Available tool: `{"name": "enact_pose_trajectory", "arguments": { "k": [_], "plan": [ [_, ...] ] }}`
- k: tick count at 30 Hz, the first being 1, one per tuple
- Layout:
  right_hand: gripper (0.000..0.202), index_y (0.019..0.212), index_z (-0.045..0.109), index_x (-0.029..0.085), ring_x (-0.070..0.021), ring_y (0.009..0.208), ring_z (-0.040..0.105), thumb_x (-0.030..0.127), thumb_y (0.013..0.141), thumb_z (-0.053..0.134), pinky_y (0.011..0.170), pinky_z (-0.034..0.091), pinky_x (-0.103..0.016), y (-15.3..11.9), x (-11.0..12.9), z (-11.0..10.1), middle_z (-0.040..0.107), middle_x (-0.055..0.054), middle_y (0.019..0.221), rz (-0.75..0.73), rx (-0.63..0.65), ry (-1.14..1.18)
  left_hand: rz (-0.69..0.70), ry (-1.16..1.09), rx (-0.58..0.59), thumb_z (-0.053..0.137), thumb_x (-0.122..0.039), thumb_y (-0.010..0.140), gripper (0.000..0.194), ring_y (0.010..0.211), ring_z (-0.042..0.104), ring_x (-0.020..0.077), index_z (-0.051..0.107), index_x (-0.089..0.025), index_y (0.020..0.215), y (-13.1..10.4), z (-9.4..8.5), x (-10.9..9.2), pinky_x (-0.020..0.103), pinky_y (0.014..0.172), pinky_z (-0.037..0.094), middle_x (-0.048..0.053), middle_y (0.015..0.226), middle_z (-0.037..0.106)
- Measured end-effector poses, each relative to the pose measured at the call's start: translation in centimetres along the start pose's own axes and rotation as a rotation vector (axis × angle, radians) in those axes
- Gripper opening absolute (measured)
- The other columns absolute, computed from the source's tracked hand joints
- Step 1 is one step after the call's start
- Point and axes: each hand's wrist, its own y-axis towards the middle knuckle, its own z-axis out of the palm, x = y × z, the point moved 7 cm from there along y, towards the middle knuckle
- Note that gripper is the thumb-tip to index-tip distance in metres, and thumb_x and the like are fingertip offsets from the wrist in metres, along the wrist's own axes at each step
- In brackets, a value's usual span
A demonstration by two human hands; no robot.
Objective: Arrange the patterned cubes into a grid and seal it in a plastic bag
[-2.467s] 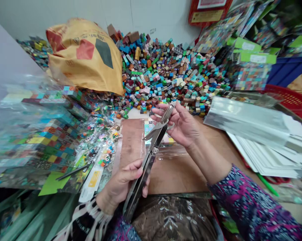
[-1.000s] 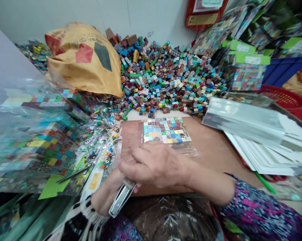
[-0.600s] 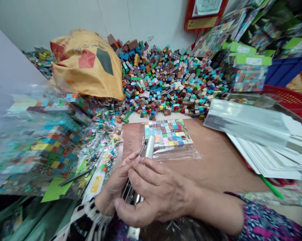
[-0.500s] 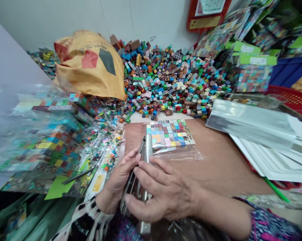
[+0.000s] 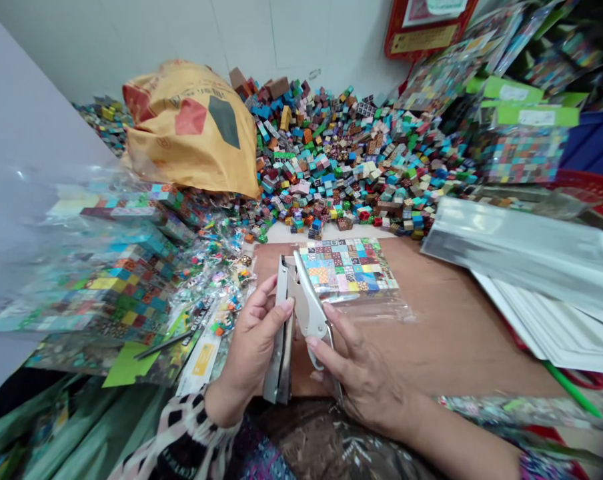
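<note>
Both hands hold a silver metal stapler [image 5: 307, 301], its two long arms spread apart in a narrow V. My left hand [image 5: 251, 343] is closed round the dark-edged lower arm, thumb on its inner side. My right hand [image 5: 369, 370] grips the curved handle end of the other arm, with fingertips round the metal. Just beyond the stapler, a clear bag [image 5: 381, 308] lies flat with a panel of small colourful patterned blocks [image 5: 349, 265] inside. The stapler's tip overlaps the left edge of that panel in view.
Brown board [image 5: 431, 347] covers the work surface. Loose blocks [image 5: 351, 160] are heaped behind it, beside a yellow sack [image 5: 191, 133]. Bagged block panels [image 5: 126, 287] are stacked at left, near small bagged parts [image 5: 216, 280]. White cards [image 5: 541, 327] and clear plastic sleeves [image 5: 516, 247] lie at right.
The stapler's arms have swung apart. My right hand has moved right with the handle, uncovering the stapler's middle. My left hand keeps its hold, and the view has shifted slightly.
</note>
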Motion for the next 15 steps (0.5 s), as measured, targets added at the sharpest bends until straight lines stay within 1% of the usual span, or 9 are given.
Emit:
{"name": "enact_pose_trajectory", "arguments": {
  "k": [2,4,8,10,11,12,13,14,15],
  "plan": [
    [0.078,0.155,0.025,0.024,-0.0276,0.153,0.019,-0.001,0.086,0.05,0.114,0.043,-0.051,-0.1,-0.2,0.1,0.002,-0.009,0.169,0.028,0.024,0.038,0.021,0.017,0.008,0.082,-0.026,0.074,0.047,0.082,0.069,0.0132,0.068,-0.025,0.119,0.0,0.1,-0.2,0.023,0.079,0.055,0.001,0.104,0.075],
    [0.084,0.158,0.02,0.025,-0.0283,0.153,0.019,-0.005,0.083,0.046,0.113,0.044,-0.051,-0.1,-0.3,0.0,0.002,-0.009,0.169,0.042,0.046,0.057,0.033,0.03,0.009,0.081,-0.026,0.075,0.048,0.089,0.07,0.015,0.066,-0.025,0.12,0.1,0.1,-0.2,0.023,0.08,0.055,0.002,0.106,0.075],
    [0.089,0.159,0.019,0.03,-0.0267,0.154,0.015,-0.008,0.082,0.042,0.115,0.041,-0.048,-0.3,-0.7,-0.2,-0.001,-0.005,0.169,0.035,0.056,0.073,0.028,0.03,0.01,0.08,-0.028,0.076,0.047,0.092,0.07,0.0156,0.065,-0.023,0.12,0.3,0.0,0.1,0.024,0.084,0.055,0.003,0.107,0.075],
    [0.09,0.159,0.019,0.033,-0.0253,0.154,0.014,-0.009,0.082,0.039,0.117,0.039,-0.046,-0.4,-1.1,-0.1,-0.003,-0.002,0.169,0.046,0.08,0.093,0.019,0.023,-0.018,0.081,-0.028,0.075,0.047,0.09,0.07,0.0143,0.065,-0.023,0.119,0.4,-0.3,0.3,0.022,0.082,0.055,0.003,0.107,0.074],
    [0.089,0.158,0.02,0.034,-0.0249,0.153,0.016,-0.009,0.083,0.038,0.117,0.039,-0.045,-0.4,-1.4,-0.2,-0.001,-0.002,0.169,0.066,0.089,0.111,0.013,0.021,-0.04,0.082,-0.028,0.074,0.049,0.088,0.07,0.0135,0.065,-0.023,0.119,0.5,-0.5,0.4,0.022,0.08,0.056,0.003,0.107,0.074],
    [0.086,0.158,0.022,0.035,-0.0248,0.153,0.02,-0.007,0.085,0.038,0.117,0.04,-0.045,-0.4,-1.7,-0.2,0.004,-0.003,0.168,0.101,0.093,0.141,0.003,0.02,-0.063,0.083,-0.028,0.073,0.05,0.084,0.07,0.0127,0.065,-0.023,0.119,0.6,-0.7,0.4,0.021,0.076,0.056,0.003,0.108,0.074],
    [0.08,0.156,0.026,0.036,-0.0249,0.151,0.026,-0.005,0.088,0.038,0.116,0.04,-0.046,-0.3,-2.1,-0.3,0.014,-0.005,0.167,0.152,0.09,0.187,-0.007,0.018,-0.087,0.083,-0.028,0.072,0.051,0.081,0.069,0.012,0.065,-0.022,0.119,0.6,-0.9,0.5,0.021,0.073,0.056,0.003,0.108,0.073],
    [0.072,0.154,0.032,0.035,-0.0251,0.147,0.034,-0.001,0.091,0.038,0.115,0.042,-0.047,-0.2,-2.6,-0.4,0.027,-0.007,0.162,0.23,0.084,0.255,-0.019,0.014,-0.109,0.084,-0.027,0.071,0.052,0.077,0.068,0.0115,0.065,-0.021,0.119,0.7,-1.1,0.6,0.02,0.069,0.056,0.003,0.107,0.073],
    [0.062,0.15,0.038,0.034,-0.0252,0.141,0.043,0.005,0.095,0.038,0.112,0.044,-0.047,-0.1,-3.2,-0.5,0.04,-0.009,0.155,0.34,0.076,0.348,-0.033,0.007,-0.125,0.084,-0.027,0.07,0.053,0.074,0.067,0.0112,0.065,-0.02,0.12,0.9,-1.3,0.8,0.02,0.066,0.056,0.003,0.104,0.073]
  ]
}}
